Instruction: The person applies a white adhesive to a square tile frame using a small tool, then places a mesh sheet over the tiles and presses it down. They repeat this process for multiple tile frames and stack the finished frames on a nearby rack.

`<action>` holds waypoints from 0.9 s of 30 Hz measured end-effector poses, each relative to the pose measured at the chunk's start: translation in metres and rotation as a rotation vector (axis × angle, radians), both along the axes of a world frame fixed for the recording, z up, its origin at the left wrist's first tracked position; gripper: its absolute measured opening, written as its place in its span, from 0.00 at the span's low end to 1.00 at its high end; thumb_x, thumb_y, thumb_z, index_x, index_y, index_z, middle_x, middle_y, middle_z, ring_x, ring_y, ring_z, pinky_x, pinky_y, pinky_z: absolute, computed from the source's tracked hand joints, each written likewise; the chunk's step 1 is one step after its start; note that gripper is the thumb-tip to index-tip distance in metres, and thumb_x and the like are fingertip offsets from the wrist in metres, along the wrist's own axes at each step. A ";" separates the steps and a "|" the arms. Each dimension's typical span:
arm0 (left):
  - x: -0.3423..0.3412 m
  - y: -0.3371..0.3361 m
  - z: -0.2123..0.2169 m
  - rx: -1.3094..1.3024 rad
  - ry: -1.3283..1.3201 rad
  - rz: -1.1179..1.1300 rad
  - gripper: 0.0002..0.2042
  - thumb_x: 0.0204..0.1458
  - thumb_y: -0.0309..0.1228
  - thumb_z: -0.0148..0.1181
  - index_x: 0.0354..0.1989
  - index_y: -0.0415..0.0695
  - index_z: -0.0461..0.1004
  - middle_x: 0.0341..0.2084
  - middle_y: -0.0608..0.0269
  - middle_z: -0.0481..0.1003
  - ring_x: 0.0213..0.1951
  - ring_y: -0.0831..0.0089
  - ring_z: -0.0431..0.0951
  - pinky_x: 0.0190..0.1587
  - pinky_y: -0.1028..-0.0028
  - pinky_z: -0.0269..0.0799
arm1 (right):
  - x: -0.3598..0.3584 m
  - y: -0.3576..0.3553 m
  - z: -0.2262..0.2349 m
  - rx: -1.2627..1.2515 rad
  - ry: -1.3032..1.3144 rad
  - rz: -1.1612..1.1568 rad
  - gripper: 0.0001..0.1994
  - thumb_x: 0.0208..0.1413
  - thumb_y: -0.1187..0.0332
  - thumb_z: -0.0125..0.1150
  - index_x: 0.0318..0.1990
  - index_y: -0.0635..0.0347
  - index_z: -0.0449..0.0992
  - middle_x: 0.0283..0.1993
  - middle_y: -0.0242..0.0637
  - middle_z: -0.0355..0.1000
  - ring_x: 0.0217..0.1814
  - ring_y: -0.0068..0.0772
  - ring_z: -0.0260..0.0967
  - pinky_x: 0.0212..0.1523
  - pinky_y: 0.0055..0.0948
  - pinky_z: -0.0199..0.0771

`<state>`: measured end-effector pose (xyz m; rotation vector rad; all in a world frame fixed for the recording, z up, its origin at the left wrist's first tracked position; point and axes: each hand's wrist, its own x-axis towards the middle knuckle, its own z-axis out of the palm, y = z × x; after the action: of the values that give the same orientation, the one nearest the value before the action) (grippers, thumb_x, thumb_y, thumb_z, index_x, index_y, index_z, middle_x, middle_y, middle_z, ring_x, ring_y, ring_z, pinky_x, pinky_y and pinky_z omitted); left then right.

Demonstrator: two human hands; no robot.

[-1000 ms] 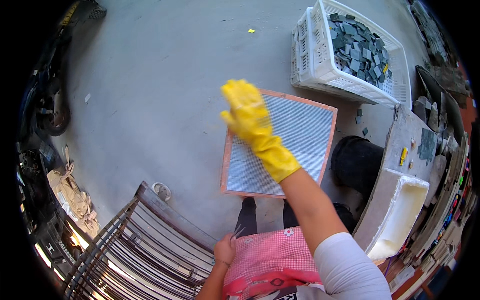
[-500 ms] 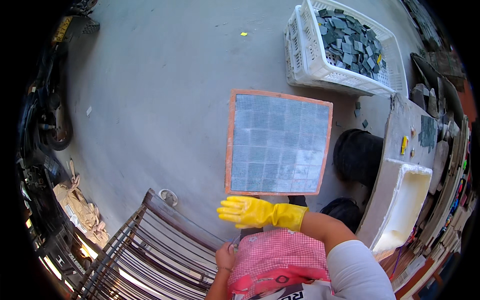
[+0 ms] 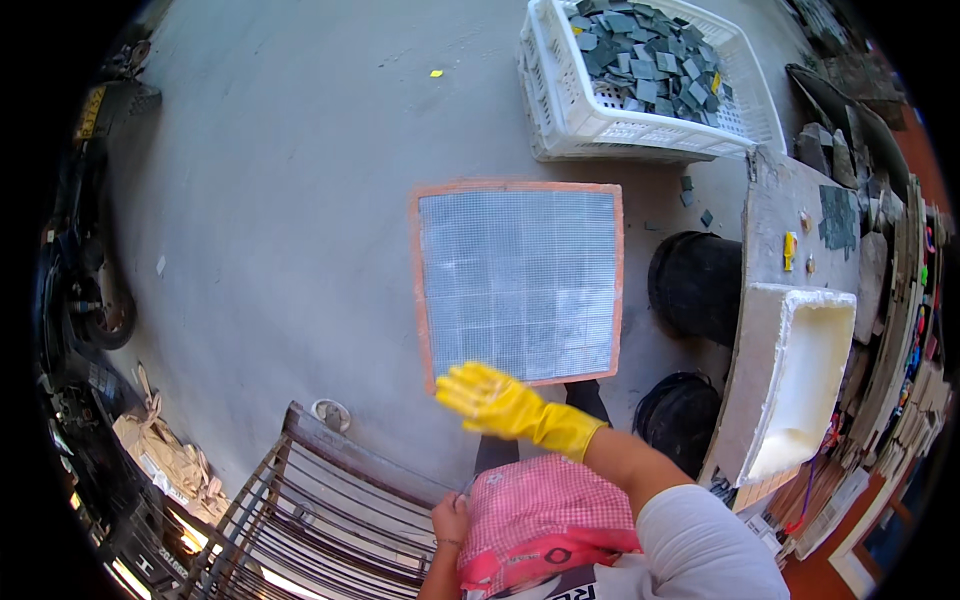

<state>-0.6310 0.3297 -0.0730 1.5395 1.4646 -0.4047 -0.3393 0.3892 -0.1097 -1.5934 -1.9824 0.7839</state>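
Right hand [image 3: 500, 405], in a yellow glove: grip spread wide, holding nothing, hovering over the near edge of the orange-framed tile sheet [image 3: 520, 280] lying flat on the floor. Left hand [image 3: 450, 520], bare: grip state cannot be told; it touches the pink apron [image 3: 540, 515], beside a metal rack [image 3: 330, 510]. White crate [image 3: 640, 90] of tiles beyond the sheet.

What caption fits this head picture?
A yellow-gloved right hand hovers by a tile sheet on the floor.
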 end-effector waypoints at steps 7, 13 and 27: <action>-0.004 0.015 0.003 -0.053 0.001 0.027 0.08 0.51 0.28 0.50 0.30 0.35 0.73 0.12 0.61 0.70 0.17 0.76 0.70 0.22 0.74 0.64 | 0.054 0.073 0.016 0.206 -0.041 -0.347 0.28 0.42 0.61 0.61 0.53 0.59 0.66 0.58 0.41 0.61 0.63 0.43 0.54 0.63 0.39 0.50; -0.009 0.015 0.005 -0.032 -0.006 -0.017 0.09 0.51 0.28 0.50 0.30 0.35 0.73 0.12 0.61 0.70 0.17 0.75 0.69 0.22 0.73 0.64 | 0.202 0.040 0.004 0.110 -0.308 -0.683 0.25 0.44 0.64 0.60 0.53 0.56 0.67 0.60 0.39 0.60 0.63 0.42 0.53 0.64 0.35 0.49; -0.026 0.016 -0.006 0.018 0.006 -0.186 0.09 0.50 0.30 0.51 0.27 0.37 0.72 0.13 0.56 0.71 0.17 0.67 0.73 0.23 0.69 0.66 | 0.131 -0.046 0.013 0.003 -0.325 -0.343 0.31 0.41 0.59 0.62 0.56 0.56 0.64 0.61 0.41 0.57 0.65 0.42 0.52 0.65 0.40 0.45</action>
<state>-0.6566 0.3453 -0.0786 1.6966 1.3368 -0.5067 -0.2087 0.3434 -0.0972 -2.0918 -1.8336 0.4079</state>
